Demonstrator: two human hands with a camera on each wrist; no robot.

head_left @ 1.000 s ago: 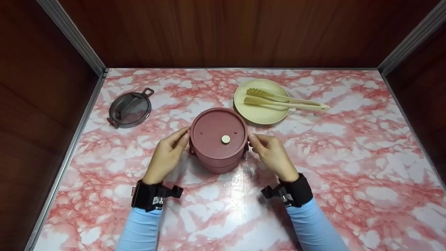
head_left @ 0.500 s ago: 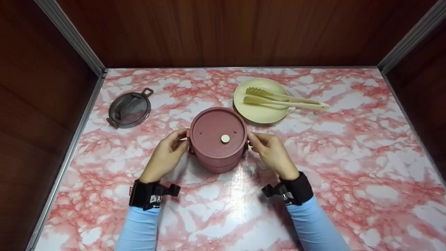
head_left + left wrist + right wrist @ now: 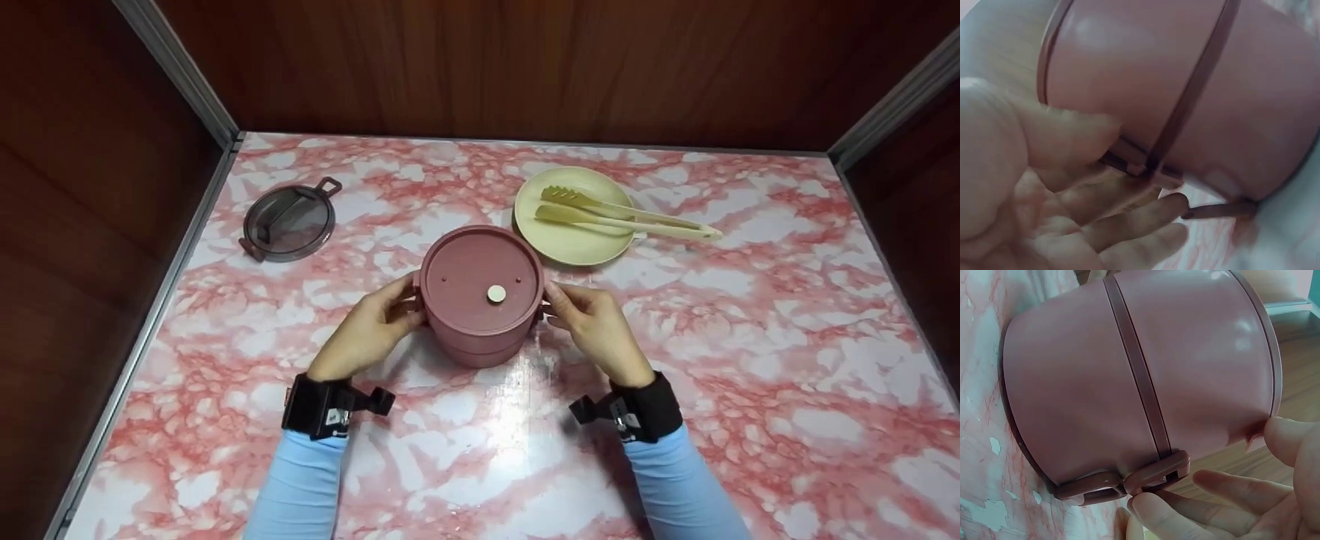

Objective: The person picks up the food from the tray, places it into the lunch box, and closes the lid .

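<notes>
In the head view a dusty-red round pot [image 3: 480,322] stands upright on the table, with a flat lidded top, a small cream knob [image 3: 496,294] and a band around its wall. My left hand [image 3: 367,334] holds its left side. In the left wrist view that thumb presses near a small side piece [image 3: 1129,151], with the fingers behind and below it. On the right side my right hand [image 3: 604,334] has its thumb at a tab [image 3: 1253,440] by the rim. The right fingertips meet a loop handle [image 3: 1169,464] at the band in the right wrist view.
A glass lid [image 3: 289,223] with a dark handle lies at the back left. Behind the pot to the right, a pale green plate [image 3: 577,251] carries tongs [image 3: 637,217] whose ends stick out past its rim. Wood-look panels [image 3: 525,67] enclose the marbled table [image 3: 750,337].
The left thumb has come away from the index finger and sits lower on the pot's side. The right hand has barely moved. The head view has shifted slightly.
</notes>
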